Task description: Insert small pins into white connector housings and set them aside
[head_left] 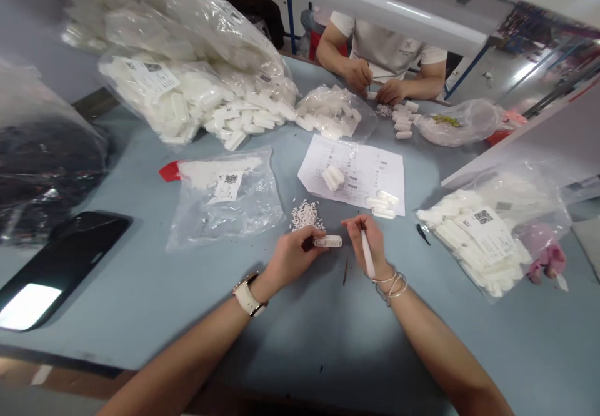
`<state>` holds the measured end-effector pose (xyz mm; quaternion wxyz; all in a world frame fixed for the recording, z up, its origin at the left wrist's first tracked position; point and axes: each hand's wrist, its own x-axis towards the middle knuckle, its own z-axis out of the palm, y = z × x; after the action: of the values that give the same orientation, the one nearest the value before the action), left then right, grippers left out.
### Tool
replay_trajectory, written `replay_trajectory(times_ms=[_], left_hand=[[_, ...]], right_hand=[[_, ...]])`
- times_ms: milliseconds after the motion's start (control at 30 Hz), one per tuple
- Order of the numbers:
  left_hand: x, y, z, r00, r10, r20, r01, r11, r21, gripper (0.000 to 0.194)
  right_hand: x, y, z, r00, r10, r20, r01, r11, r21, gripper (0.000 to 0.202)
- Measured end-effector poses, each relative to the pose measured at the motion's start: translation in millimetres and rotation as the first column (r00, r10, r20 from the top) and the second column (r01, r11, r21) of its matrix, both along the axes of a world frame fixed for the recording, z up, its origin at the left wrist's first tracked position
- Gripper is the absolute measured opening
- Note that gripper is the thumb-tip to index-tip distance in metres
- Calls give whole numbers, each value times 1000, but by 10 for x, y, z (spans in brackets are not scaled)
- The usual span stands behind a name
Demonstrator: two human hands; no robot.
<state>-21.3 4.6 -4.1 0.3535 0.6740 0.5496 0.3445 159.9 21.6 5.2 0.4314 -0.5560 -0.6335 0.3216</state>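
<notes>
My left hand pinches a small white plastic connector housing, its slotted face turned up toward me. To the right of it, my right hand is closed round a white pen-like tool, its tip pointing away from me and not clear to see. The right fingertips are close to the housing but apart from it. Just beyond my left hand lies a pile of tiny white pieces. Several more white housings rest on the printed sheet ahead of my right hand.
A clear bag with a label lies left of the pile. Large bags of white parts fill the back left, and another bag is at the right. A black tablet-like device lies at far left. Opposite, a co-worker's hands handle small parts.
</notes>
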Motion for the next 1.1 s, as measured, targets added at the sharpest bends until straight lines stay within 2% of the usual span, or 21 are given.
replay_trajectory(times_ms=[67,167,267,400,533,700,767,833,900,933,1000,1100], left_hand=[[-1,-1,-1,1000,-1,16,1,1000,-17,16],[8,-6,7,998,17,52,-16,1000,-21,16],[16,-3,43,982,118,149,-119,993,-7,18],[5,22,138,892,327,311,-325,944,-61,24],[-5,47,212,814,411,410,-404,908,-107,26],[-10,53,212,762,388,518,-359,919,-161,29],[-20,60,209,719,378,583,-324,925,-200,32],[-38,77,217,631,376,679,-266,926,-267,35],[-60,101,236,511,386,768,-181,922,-344,36],[-72,114,246,456,393,799,-137,918,-373,35],[-97,136,263,372,404,836,-77,911,-406,31],[-125,151,273,296,411,862,-6,903,-429,24]], right_hand=[[42,45,-9,987,12,157,-23,997,68,17],[116,104,-26,932,57,359,-127,977,173,7],[165,136,-35,852,93,515,-223,955,197,24],[174,148,-32,788,114,605,-291,935,204,33],[161,146,-46,765,95,637,-288,935,207,34],[151,133,-41,754,45,655,-251,941,226,36],[145,126,-6,761,21,648,-235,940,245,36],[129,114,52,787,2,617,-219,936,276,33],[98,91,127,829,10,560,-219,926,308,31],[74,73,167,852,25,524,-225,920,322,29],[8,20,242,865,131,484,-305,904,300,28],[-126,-78,317,787,326,523,-494,841,218,26]])
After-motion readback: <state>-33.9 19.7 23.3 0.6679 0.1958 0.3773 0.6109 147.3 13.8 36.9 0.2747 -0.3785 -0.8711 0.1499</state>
